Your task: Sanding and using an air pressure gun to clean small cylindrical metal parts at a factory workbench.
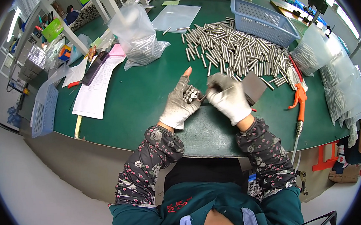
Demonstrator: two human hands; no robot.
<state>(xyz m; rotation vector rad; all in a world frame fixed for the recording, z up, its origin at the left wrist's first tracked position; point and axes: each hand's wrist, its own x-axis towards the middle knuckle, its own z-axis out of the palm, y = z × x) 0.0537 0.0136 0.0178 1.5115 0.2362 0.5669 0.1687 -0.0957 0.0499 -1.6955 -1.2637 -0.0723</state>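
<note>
In a white work glove with bare fingertips, my left hand [179, 103] is closed around a bundle of short metal pins [192, 95], its thumb stretched away from them. The ends of the pins face up. Close on its right, my gloved right hand [228, 95] has its fingers curled in and partly smeared by motion; what they hold, if anything, I cannot make out. Beyond both hands a wide heap of loose metal pins [234, 46] lies on the green table [137, 94]. A dark flat block [254, 87] rests beside my right hand.
A blue plastic basket [262, 21] stands behind the heap. An orange air gun [300, 100] with a hose lies at right, near bags of pins [337, 84]. To the left are another bag [137, 36], papers [93, 95], a phone [95, 67] and a second basket [45, 111].
</note>
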